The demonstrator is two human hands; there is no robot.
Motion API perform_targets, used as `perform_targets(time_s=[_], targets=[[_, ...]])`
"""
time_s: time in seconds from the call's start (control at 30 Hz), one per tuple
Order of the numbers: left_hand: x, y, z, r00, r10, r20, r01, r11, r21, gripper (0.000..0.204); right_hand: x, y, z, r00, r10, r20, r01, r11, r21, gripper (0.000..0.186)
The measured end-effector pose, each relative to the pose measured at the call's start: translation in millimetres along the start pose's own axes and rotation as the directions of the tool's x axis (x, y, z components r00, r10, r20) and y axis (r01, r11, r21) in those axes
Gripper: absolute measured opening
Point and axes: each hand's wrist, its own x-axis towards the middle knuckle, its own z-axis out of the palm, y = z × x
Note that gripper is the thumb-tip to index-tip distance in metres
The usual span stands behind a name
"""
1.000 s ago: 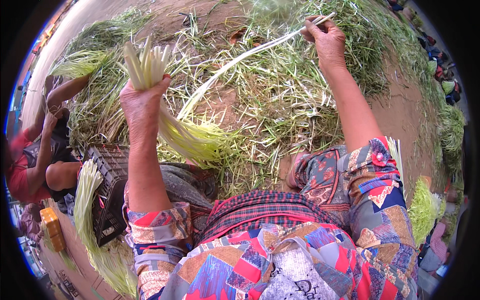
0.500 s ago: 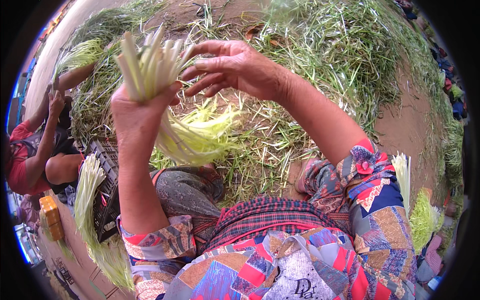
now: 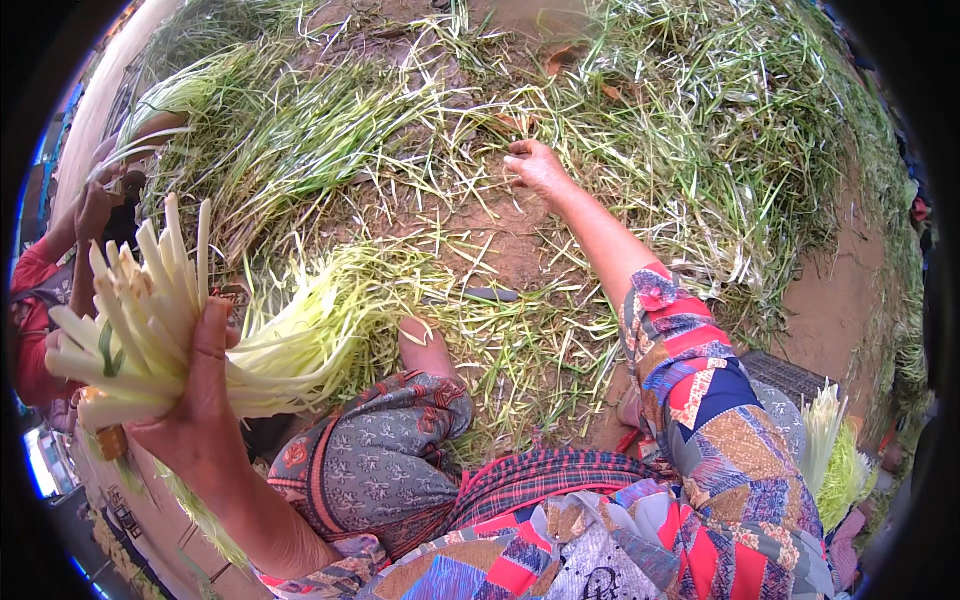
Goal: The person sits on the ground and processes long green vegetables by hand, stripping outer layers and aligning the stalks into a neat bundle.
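Observation:
My left hand is closed round a thick bunch of pale leafy stalks at the left. Its white cut ends fan upward, and the yellow-green leaves trail to the right, over my knee. Farther off, my right hand is stretched out low over loose greens strewn on the ground. The fingers of that hand are bent and slightly apart, with nothing visible between them. A dark, flat, blade-like piece lies on the ground between my feet.
Heaps of loose green leaves cover the ground ahead and right. Another bunch stands by my right side, near a dark crate. At far left sits a person in red, handling greens. More pale leaves lie below my left arm.
My left hand has carried the bunch left and down, tilting it. My right hand has left the bunch and reached forward over the strewn greens. My upper body has shifted.

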Motion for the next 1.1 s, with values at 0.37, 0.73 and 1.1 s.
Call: perform_targets(time_s=[0.37,0.73,1.1], targets=[[3.7,-5.6,17.2,0.975,-0.203,0.091,0.196,0.977,0.089,0.029,59.1,20.6,99.7,0.998,-0.030,-0.046,-0.015,0.663,-0.748,0.067],[3.0,-11.6,18.0,0.967,-0.181,0.177,0.163,0.980,0.111,0.036,90.7,60.2,93.5,0.964,-0.264,-0.020,0.162,0.646,-0.746,0.025],[-12.8,10.4,13.0,0.923,-0.342,0.176,0.350,0.937,-0.017,0.062,-27.4,138.7,-81.9,0.972,-0.068,-0.223,-0.091,0.771,-0.630,0.042]])
